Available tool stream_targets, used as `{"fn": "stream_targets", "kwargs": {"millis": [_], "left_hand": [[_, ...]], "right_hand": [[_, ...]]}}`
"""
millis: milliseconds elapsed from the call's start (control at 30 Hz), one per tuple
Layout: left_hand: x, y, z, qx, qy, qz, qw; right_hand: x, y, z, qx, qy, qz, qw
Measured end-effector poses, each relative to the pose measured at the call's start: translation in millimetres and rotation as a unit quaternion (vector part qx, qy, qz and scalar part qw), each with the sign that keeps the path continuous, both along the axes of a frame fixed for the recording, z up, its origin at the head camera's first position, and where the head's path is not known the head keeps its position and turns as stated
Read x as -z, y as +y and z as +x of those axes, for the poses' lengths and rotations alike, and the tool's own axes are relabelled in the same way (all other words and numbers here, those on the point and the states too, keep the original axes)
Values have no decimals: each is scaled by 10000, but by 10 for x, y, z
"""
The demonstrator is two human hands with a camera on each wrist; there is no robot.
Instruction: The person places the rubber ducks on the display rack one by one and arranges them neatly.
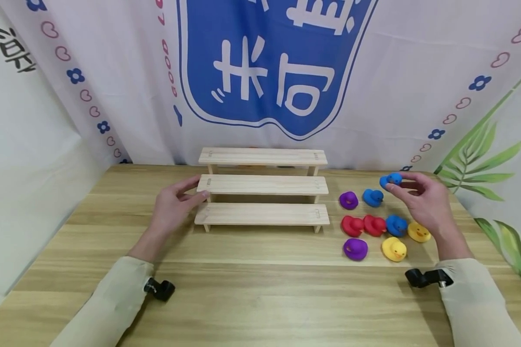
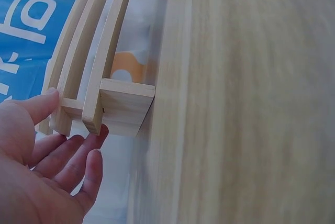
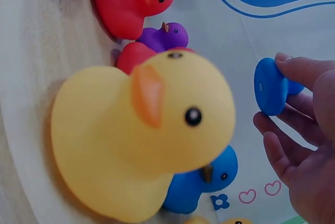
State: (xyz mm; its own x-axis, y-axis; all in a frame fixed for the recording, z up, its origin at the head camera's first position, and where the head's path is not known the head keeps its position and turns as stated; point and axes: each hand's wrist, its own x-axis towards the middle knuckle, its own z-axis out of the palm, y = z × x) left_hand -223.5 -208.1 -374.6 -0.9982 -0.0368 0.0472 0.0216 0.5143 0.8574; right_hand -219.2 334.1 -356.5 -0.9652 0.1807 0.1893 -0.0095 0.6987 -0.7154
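A pale three-step wooden shelf (image 1: 262, 185) stands toward the back of the table. At its left end my left hand (image 1: 171, 205) grips the middle step, thumb in front and fingers behind; the left wrist view shows the thumb (image 2: 44, 106) against the board's edge. Over on the right, my right hand (image 1: 430, 202) pinches a blue rubber duck (image 1: 390, 181) between thumb and fingers, raised above the table. Its flat base (image 3: 267, 88) faces the right wrist camera. Below and left of that hand lie rubber ducks: purple (image 1: 355, 249), red (image 1: 352, 225), blue (image 1: 396, 225) and yellow (image 1: 394, 249).
The ducks sit in a loose cluster right of the shelf on the wood-grain table (image 1: 260, 299). Another blue duck (image 1: 373, 197) and a purple duck (image 1: 349, 200) are at the back of the cluster. A printed white curtain (image 1: 134, 96) hangs behind the shelf.
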Motion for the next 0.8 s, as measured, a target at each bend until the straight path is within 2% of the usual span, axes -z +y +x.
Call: {"fn": "stream_targets", "kwargs": {"millis": [367, 800], "left_hand": [[-10, 2, -13, -8, -110, 131, 9999], [11, 14, -31, -70, -36, 90, 9999]], "right_hand": [[-65, -153, 25, -224, 93, -3, 9997], [-89, -270, 37, -439, 205, -117, 9988]]}}
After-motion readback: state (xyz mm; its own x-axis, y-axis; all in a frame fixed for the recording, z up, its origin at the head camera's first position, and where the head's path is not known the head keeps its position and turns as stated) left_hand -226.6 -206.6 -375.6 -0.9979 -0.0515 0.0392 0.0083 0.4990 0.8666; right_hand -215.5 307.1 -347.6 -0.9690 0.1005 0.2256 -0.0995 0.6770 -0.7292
